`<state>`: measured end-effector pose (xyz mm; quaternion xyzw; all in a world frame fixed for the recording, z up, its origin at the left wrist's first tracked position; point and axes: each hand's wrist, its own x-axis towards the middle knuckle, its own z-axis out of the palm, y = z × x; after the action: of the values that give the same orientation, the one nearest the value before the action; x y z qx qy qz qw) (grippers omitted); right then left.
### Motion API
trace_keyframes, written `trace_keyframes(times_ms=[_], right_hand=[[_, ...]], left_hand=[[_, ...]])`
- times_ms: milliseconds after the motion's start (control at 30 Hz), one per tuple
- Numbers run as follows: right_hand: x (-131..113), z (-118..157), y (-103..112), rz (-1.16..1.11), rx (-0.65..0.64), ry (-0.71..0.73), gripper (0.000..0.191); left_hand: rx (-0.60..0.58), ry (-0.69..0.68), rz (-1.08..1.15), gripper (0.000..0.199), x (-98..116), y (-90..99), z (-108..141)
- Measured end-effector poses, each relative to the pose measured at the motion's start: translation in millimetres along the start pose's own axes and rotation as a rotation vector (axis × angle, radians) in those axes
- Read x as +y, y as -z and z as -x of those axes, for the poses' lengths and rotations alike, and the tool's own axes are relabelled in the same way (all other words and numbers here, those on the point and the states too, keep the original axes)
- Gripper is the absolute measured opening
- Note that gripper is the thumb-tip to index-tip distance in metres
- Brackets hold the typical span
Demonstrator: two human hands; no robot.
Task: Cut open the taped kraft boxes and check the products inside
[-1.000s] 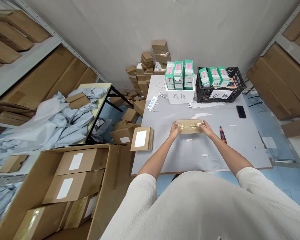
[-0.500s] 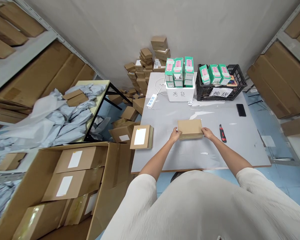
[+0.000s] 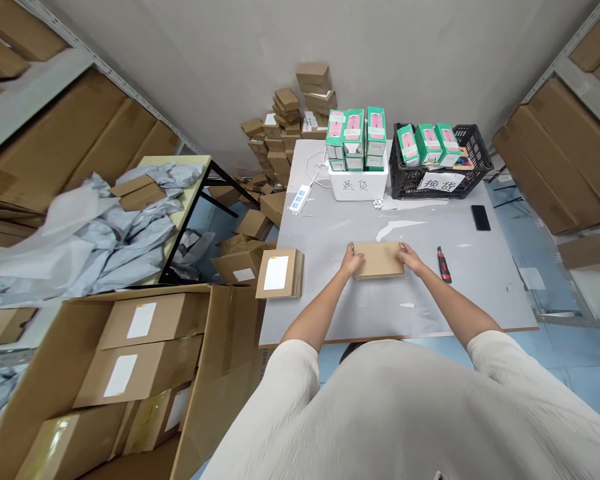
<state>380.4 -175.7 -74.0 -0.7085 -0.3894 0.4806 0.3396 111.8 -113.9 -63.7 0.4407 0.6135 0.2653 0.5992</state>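
A flat brown cardboard box is in front of me at the table's middle, its plain top facing up. My left hand grips its left end, thumb over the top. At the opposite end, my right hand holds it with thumb on top and fingers behind. Whether the box rests on the table or hovers just above it, I cannot tell. To the right of it lies a red and black box cutter. Another cardboard box with a white label sits at the table's left edge.
On the grey table, a white bin and a black crate hold green-and-pink boxes. A power strip and a phone lie nearby. A large open carton with labelled boxes stands at left.
Both thumbs have come over the top of the box, and it shows less of its front side. The whole view has shifted slightly.
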Motion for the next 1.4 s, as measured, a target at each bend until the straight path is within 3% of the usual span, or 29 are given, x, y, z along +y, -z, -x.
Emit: trace_keyframes(times_ms=[100, 300, 467, 733, 867, 1000, 1200, 1400], right_hand=[[-5.4, 1.5, 4.8, -0.051, 0.014, -0.072, 0.087], [-15.8, 0.9, 14.4, -0.101, 0.060, 0.022, 0.082], [-7.8, 2.1, 12.6, -0.039, 0.117, -0.023, 0.078], [15.4, 12.9, 12.4, 0.153, 0.117, -0.026, 0.054], [20.2, 14.2, 10.3, 0.181, 0.105, 0.012, 0.043], [19.2, 14.0, 8.2, 0.151, 0.104, 0.044, 0.038], [8.3, 16.5, 3.2, 0.094, 0.119, 0.044, 0.035], [-15.7, 16.4, -20.2, -0.077, 0.075, 0.151, 0.040]], left_hand=[[0.011, -0.024, -0.017, 0.091, 7.0, 5.4, 2.0], [0.077, -0.100, 0.010, 0.078, 17.4, 11.9, 1.6], [0.091, -0.083, -0.089, 0.071, 5.7, 10.0, 5.8], [0.063, -0.054, -0.335, 0.067, -12.0, 15.3, 24.8], [0.093, -0.222, -0.482, 0.060, -0.6, 2.8, 33.3], [-0.097, -0.346, -0.563, 0.054, 10.0, -25.5, 38.9], [-0.061, -0.198, -0.607, 0.056, 14.4, -47.5, 43.4], [0.084, -0.120, -0.607, 0.082, 25.8, -33.4, 46.1]])
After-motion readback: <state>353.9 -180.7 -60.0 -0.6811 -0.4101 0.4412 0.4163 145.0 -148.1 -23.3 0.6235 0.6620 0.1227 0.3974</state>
